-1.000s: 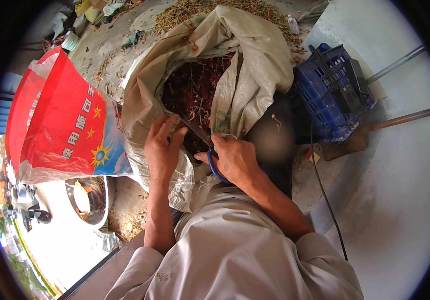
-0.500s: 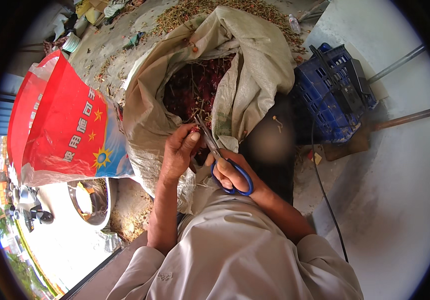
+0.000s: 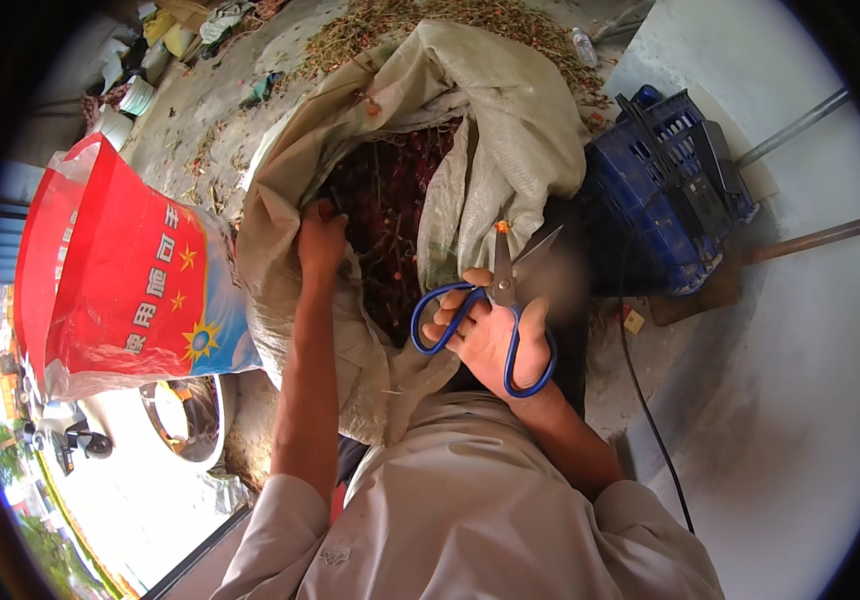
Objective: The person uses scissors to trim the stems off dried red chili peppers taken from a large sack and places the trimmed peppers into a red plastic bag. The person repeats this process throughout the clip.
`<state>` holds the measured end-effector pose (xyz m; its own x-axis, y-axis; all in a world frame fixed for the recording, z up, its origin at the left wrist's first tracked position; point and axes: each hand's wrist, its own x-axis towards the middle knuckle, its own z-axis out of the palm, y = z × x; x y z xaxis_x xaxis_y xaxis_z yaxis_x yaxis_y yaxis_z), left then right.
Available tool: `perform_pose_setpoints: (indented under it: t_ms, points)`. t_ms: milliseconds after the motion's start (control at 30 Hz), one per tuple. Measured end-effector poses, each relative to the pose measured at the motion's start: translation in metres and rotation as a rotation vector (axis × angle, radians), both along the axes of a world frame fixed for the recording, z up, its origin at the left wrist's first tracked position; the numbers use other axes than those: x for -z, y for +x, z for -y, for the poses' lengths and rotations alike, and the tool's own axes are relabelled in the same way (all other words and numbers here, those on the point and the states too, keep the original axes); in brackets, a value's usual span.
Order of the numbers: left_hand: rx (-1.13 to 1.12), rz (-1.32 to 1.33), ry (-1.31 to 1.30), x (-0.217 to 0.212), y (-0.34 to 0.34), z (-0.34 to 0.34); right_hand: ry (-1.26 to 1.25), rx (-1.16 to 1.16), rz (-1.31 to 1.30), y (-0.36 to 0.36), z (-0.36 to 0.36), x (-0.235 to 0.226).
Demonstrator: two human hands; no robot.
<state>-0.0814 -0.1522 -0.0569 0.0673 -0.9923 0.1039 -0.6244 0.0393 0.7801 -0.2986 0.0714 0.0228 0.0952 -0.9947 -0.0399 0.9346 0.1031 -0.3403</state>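
Observation:
A large beige woven sack [image 3: 510, 130] stands open in front of me, filled with dark red dried chillies [image 3: 390, 200]. My left hand [image 3: 322, 240] reaches into the sack's mouth and rests on the chillies at its left rim; its fingers are partly hidden, so what it grips cannot be made out. My right hand [image 3: 495, 340] is lifted off the sack to the right and holds blue-handled scissors [image 3: 498, 300], blades apart and pointing up and away from me.
A red, white and blue printed bag [image 3: 120, 270] stands at the left. A blue plastic crate [image 3: 665, 200] sits at the right, with a black cable [image 3: 650, 420] trailing over the concrete floor. Stems and chilli scraps [image 3: 430, 20] litter the ground behind the sack. A round metal basin [image 3: 185, 415] lies lower left.
My right hand has pulled the scissors out of the sack and to the right, opening the blades. My left hand has moved up and deeper into the chillies.

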Motion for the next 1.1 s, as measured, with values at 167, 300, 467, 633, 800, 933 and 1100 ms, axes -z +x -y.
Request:
perform_pose_setpoints:
  t_ms: [167, 300, 467, 633, 800, 933, 1100]
  points:
    - [0.106, 0.333, 0.064, 0.023, 0.008, 0.038, 0.032, 0.095, 0.189, -0.002, -0.001, -0.004]
    - [0.094, 0.058, -0.045, 0.015, 0.001, 0.030, 0.292, 0.152, 0.190, -0.001, -0.009, -0.001]
    - [0.038, -0.476, 0.203, -0.048, -0.011, -0.020, 0.044, -0.014, -0.342, 0.006, -0.025, 0.005]
    - [0.041, -0.663, 0.346, -0.094, -0.010, -0.062, 0.007, -0.042, -1.204, 0.020, 0.000, -0.025]
    - [0.160, -0.750, 0.329, -0.093, -0.007, -0.090, -0.115, -0.095, -1.841, 0.017, 0.020, -0.034]
    - [0.237, -0.659, 0.309, -0.090, -0.008, -0.106, -0.222, 0.132, -2.027, 0.022, 0.019, -0.027]
    - [0.208, -0.481, 0.403, -0.107, -0.017, -0.123, -0.187, -0.048, -2.051, 0.020, 0.018, -0.024]
